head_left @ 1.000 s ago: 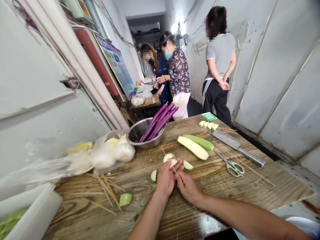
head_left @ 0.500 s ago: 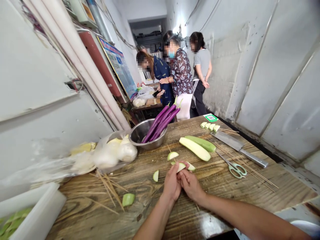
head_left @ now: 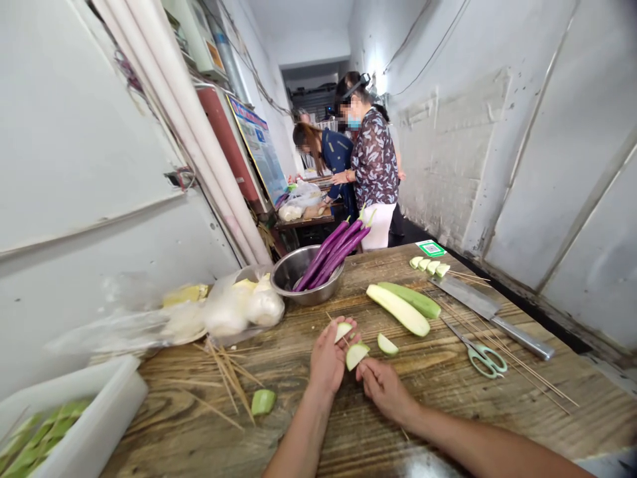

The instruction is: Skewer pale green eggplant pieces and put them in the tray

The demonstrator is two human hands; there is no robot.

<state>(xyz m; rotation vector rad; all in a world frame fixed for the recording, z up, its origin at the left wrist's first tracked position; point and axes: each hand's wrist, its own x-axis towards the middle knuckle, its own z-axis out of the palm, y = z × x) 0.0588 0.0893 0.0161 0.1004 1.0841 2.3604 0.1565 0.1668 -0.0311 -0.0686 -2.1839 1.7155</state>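
Holding a thin tan wooden skewer (head_left: pixel 328 316) and a green-rimmed white half-moon slice (head_left: pixel 343 331), just below centre of the frame

In the head view, cradled in the half-curled left hand (head_left: pixel 329 362), that slice; pinched in the right hand (head_left: pixel 382 387), the skewer, with a second green-rimmed slice (head_left: pixel 356 356) at the fingertips; just right, a loose half-moon slice (head_left: pixel 387 344); towards upper right, a pale halved gourd (head_left: pixel 399 311) on the brown wooden table (head_left: pixel 209 441)

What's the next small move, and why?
Probably ease the lower slice along the skewer towards the upper slice, right hand pushing, left hand steadying: a gap shows between the slices, and the right fingers are at the lower one's edge.
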